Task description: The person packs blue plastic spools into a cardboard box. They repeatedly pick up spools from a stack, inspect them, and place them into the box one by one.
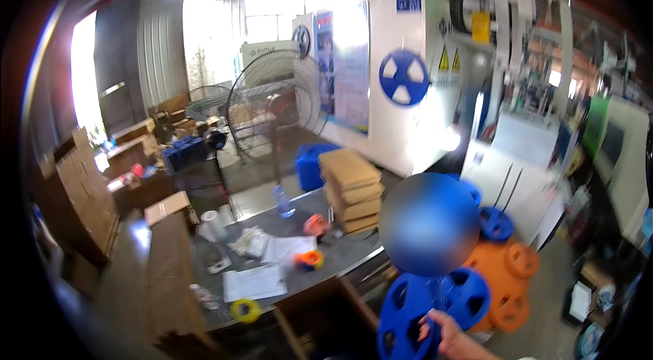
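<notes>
My right hand (449,337) reaches in from the lower right edge. Its fingers are curled at the edge of a blue plastic reel (403,319) with cut-out openings. A second blue reel (471,300) lies against it, just above my hand. Over both is a round blue shape (430,224), too smeared to make out. Orange reels (500,305) are grouped on the right, and another blue reel (496,224) lies behind them. My left hand is out of the picture.
An open cardboard box (320,316) is left of the reels. The grey table (238,224) carries papers (255,284), tape rolls (245,310), a bottle (283,202) and stacked brown packs (351,190). A standing fan (275,108) and white machine (408,40) are behind.
</notes>
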The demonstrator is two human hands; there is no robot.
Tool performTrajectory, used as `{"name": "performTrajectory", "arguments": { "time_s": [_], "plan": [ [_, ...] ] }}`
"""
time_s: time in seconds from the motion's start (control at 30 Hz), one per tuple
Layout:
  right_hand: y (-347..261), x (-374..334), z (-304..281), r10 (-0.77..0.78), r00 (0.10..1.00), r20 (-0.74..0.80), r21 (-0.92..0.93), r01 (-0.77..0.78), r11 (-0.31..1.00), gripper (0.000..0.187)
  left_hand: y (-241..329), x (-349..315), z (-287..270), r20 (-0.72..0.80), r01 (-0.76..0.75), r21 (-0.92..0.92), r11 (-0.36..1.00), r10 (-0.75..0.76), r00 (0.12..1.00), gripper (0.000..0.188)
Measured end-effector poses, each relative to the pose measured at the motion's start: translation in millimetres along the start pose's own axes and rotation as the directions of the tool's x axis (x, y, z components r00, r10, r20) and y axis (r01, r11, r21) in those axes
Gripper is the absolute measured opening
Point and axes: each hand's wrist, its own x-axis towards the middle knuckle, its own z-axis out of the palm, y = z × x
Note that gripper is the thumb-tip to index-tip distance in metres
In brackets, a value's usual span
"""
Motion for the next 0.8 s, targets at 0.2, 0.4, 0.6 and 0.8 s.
{"name": "performTrajectory", "arguments": {
  "time_s": [0.2, 0.4, 0.6, 0.8],
  "plan": [
    [3.2, 2.8, -0.9, -0.135, 0.991, -0.007, 0.063, 0.136, 0.989, 0.039, 123.6, -30.8, -26.6, -0.041, -0.403, 0.214, 0.89, 0.421, 0.906, 0.082],
    [-19.1, -10.8, -24.6, -0.233, 0.935, 0.266, 0.403, 0.112, 0.909, 0.046, 230.3, -81.0, -47.6, 0.238, -0.785, 0.495, 0.373, 0.811, 0.535, 0.072],
    [-37.7, -17.6, -59.9, -0.37, 0.773, 0.515, 0.533, 0.05, 0.845, 0.05, 291.2, -98.7, -55.1, 0.291, -0.873, 0.487, 0.028, 0.937, 0.193, 0.036],
    [-34.6, -16.2, -60.3, -0.407, 0.727, 0.554, 0.602, -0.012, 0.798, 0.051, 310.9, -112.0, -90.9, 0.437, -0.852, 0.509, -0.127, 0.89, 0.129, 0.03]
  ]
}}
